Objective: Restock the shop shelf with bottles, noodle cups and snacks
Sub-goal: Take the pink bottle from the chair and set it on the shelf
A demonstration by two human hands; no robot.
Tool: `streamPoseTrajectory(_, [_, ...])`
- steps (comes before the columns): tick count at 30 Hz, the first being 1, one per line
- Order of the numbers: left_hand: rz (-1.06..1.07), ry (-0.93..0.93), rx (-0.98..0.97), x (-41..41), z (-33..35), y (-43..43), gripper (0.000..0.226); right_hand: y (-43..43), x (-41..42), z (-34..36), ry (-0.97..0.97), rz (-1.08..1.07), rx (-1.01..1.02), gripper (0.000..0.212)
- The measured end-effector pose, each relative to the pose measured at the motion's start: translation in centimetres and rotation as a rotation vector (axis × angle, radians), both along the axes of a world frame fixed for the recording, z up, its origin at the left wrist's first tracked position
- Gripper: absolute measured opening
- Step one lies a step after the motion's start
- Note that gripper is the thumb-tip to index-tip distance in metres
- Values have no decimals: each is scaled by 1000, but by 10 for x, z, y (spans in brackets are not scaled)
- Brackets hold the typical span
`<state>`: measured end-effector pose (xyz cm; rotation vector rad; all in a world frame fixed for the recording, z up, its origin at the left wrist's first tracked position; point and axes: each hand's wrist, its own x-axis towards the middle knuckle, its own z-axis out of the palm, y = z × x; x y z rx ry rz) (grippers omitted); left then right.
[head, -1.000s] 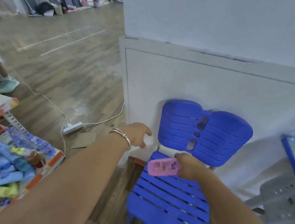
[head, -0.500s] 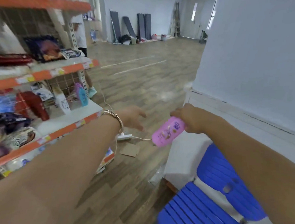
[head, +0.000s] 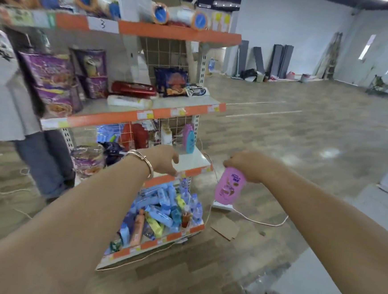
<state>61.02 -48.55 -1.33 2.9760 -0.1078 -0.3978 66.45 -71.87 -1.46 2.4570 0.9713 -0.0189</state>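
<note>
Right grip (head: 245, 166) on pink bottle (head: 229, 188), partly hidden

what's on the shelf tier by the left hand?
Upright pink-and-blue bottle, red packs, and bare white board at the right end of the tier. The left hand and forearm cover its front middle.

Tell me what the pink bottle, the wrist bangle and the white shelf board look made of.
The pink bottle, held by its upper end in the right hand: likely plastic, opaque and smooth with a soft sheen and a printed label. The bangle: apparently metal, with a bright gold-toned glint. The shelf board: probably painted metal, matt white with an orange front strip; blur leaves it open.
</note>
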Motion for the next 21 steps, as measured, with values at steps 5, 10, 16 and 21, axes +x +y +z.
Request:
streamPoseTrajectory(5, [48,-18,-18,37,-3,36,46,46,53,-7,2,-13,32,46])
streamPoseTrajectory(10, [63,15,-33,73,-10,44,44,66,100,-10,164,-199,276,53])
streamPoseTrajectory(16, [121,45,-20,132,-25,48,43,72,166,-25,365,-281,533,55])
streamPoseTrajectory(21, [154,25,-22,201,-33,27,42,65,238,-51,474,-264,741,50])
